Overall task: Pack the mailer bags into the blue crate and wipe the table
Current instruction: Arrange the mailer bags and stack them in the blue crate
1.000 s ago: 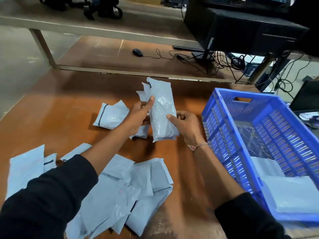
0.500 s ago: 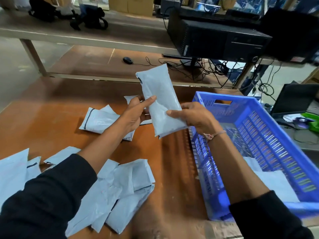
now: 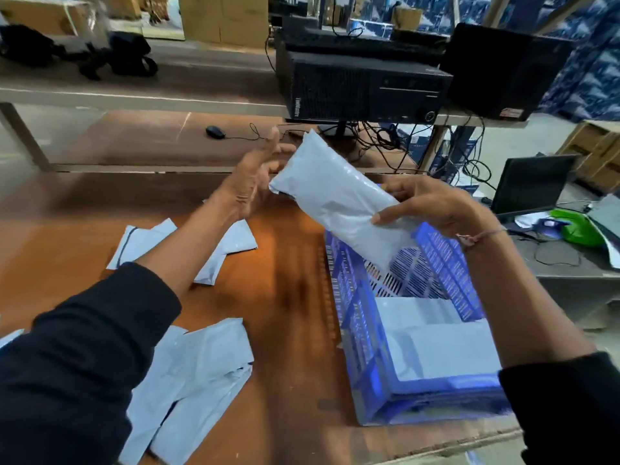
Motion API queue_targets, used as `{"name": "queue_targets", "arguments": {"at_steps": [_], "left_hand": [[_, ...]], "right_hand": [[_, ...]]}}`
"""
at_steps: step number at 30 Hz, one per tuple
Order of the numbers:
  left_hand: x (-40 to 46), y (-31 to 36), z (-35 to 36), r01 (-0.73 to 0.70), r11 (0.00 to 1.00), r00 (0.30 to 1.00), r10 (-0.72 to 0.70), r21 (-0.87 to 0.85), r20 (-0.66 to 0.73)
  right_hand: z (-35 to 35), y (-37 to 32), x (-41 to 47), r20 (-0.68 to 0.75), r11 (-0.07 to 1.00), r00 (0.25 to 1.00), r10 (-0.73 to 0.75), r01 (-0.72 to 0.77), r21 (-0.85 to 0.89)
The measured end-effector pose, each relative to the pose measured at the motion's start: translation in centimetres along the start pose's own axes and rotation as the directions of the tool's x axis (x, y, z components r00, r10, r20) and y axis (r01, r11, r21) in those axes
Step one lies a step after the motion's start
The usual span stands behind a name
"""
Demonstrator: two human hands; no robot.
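My right hand grips a filled pale grey mailer bag, tilted and held in the air over the far left corner of the blue crate. My left hand is beside the bag's upper end, fingers spread, off the bag or barely touching it. Flat mailer bags lie inside the crate. More mailer bags are heaped on the brown table at the near left, and two others lie under my left forearm.
The crate sits near the table's right front edge. Behind the table runs a lower shelf with a mouse and cables. A black computer case stands above it. A laptop and a green item are on a desk to the right.
My right hand has carried the mailer bag to the right, from above the table to above the crate. My left hand has opened and come off the bag.
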State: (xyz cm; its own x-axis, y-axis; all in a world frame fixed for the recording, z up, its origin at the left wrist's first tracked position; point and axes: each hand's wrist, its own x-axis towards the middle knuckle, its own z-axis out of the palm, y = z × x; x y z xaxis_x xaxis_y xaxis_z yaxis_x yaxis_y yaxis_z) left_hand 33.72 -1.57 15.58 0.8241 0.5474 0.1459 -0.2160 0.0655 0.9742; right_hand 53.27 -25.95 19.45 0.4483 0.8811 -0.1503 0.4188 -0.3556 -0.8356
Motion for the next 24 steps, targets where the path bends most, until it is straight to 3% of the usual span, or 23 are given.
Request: {"name": "queue_targets", "arguments": {"at_steps": [5,9,12,16,19,24], "left_hand": [[2.7,1.0,5.9,-0.005,0.94,0.981,-0.062,0.341,0.186],[4.1,1.0,11.3,-0.133,0.752,0.925,-0.139,0.645,0.353],[5.0,-0.3,14.9,-0.185,0.582,0.86,-0.295,0.792,0.417],[6.0,-4.6,18.3,-0.16,0.472,0.755,-0.508,0.867,0.416],[6.5,-7.9,19.7,-0.136,0.344,0.644,-0.682,0.929,0.347],[6.6,-12.6,20.4,-0.262,0.089,0.491,-0.845,0.961,0.212]], "right_hand": [[-6.4,2.6,-1.7,0.043,0.977,0.999,0.004,0.006,-0.212],[-10.2,5.5,-2.1,0.061,0.932,0.996,0.061,-0.035,-0.361],[-12.0,8.1,-1.7,0.088,0.888,0.988,0.124,-0.071,-0.454],[-12.3,11.3,-0.5,0.176,0.829,0.956,0.234,-0.101,-0.551],[-10.6,13.3,0.6,0.275,0.782,0.892,0.359,-0.127,-0.61],[-6.5,16.6,2.1,0.377,0.708,0.775,0.508,-0.125,-0.695]]}}
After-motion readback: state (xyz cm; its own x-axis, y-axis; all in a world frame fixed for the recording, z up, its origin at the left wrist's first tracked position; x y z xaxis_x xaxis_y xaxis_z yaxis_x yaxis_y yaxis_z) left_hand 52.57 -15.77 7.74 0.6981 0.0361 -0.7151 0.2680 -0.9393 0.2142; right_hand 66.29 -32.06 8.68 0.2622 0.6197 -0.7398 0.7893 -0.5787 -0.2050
